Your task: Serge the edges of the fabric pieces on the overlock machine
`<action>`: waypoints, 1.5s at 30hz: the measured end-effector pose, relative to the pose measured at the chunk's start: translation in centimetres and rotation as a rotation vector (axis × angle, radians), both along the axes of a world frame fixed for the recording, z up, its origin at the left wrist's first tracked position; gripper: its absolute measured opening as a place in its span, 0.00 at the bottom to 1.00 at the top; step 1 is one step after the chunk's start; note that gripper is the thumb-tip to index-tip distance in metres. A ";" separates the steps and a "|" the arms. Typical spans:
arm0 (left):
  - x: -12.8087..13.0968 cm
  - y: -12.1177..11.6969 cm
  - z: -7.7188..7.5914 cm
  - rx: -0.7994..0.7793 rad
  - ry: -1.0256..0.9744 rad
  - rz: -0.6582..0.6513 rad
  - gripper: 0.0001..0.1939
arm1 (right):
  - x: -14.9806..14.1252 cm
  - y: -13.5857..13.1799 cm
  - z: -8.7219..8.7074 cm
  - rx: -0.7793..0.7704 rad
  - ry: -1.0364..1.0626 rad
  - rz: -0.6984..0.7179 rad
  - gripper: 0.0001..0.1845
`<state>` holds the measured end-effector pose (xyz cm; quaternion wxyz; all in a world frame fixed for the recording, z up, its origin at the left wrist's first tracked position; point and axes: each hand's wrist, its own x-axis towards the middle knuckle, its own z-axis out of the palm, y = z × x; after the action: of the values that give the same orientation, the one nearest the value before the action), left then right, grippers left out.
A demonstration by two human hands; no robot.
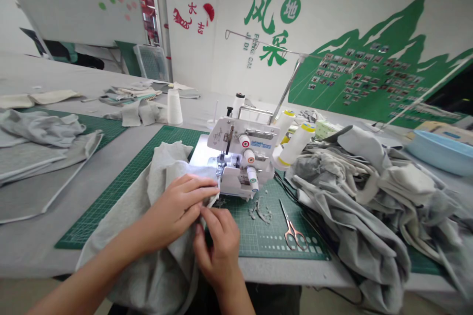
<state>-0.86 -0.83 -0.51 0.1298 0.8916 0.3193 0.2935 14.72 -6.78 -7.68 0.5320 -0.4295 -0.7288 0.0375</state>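
My left hand (177, 211) lies on a fold of grey fleece fabric (121, 216), its fingertips reaching towards the presser foot of a white overlock sewing machine (240, 157). Just below it, my right hand (218, 251) pinches the fabric's edge between thumb and fingers. The cloth runs up under the presser foot, and the needle area is partly hidden by the fabric. Both hands hold the fabric and touch nothing else. Rose-gold scissors (291, 229) lie on the green cutting mat (258, 241) to the right of my right hand, beside some thread and fabric scraps (260, 210).
A large heap of grey fabric (362, 206) fills the table's right side. Thread cones (295, 143) stand behind the machine, and a blue basin (439, 152) sits at the far right. Folded grey pieces (37, 152) lie on another mat at the left.
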 end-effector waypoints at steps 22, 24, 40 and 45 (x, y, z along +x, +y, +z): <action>0.5 -0.1 -0.8 0.043 -0.070 0.039 0.25 | -2.0 0.1 0.6 -0.692 0.944 0.075 0.04; 0.5 -0.2 -0.8 0.044 -0.070 0.040 0.26 | -3.1 -0.1 0.1 -0.708 1.065 0.095 0.04; 0.0 0.1 -1.0 0.112 -0.024 0.037 0.27 | -2.7 -1.9 -2.1 -0.579 0.645 0.014 0.13; -0.1 0.2 -1.0 0.107 -0.013 0.040 0.28 | -2.7 -1.8 -1.8 -0.505 0.562 -0.013 0.09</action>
<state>-0.98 -0.67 -1.56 0.0783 0.8889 0.3200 0.3184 11.98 -8.57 -9.50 0.5888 -0.5248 -0.5191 0.3291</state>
